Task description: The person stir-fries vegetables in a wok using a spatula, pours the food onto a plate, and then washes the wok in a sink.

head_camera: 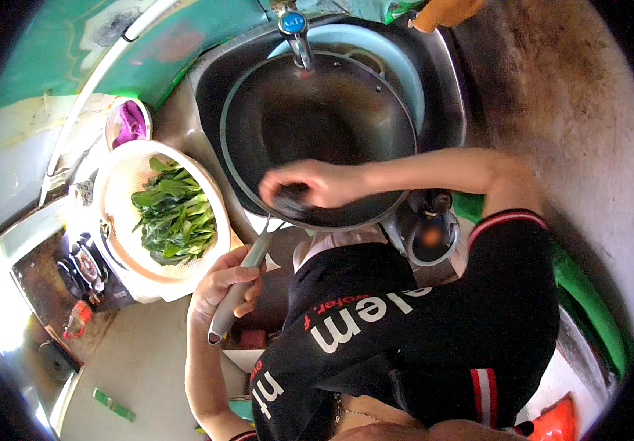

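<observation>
A large dark wok [322,121] rests over the sink, tilted under the tap, with a brownish film on its inner wall. Its grey handle [251,270] points down towards my body, and my left hand [234,281] is wrapped around it. Inside the wok, close to the handle's end, my right hand [320,182] is blurred by motion. Its curled fingers hold a dark scrubber [293,195] against the near wall; the blur hides its exact kind.
Leafy greens [176,215] lie in a pale plastic basket [109,182] on the left. Behind it stands a bowl with a purple cloth [131,122]. The tap [299,44] overhangs the wok; a light-blue basin [405,71] sits beneath it. A small pan [432,256] is at right.
</observation>
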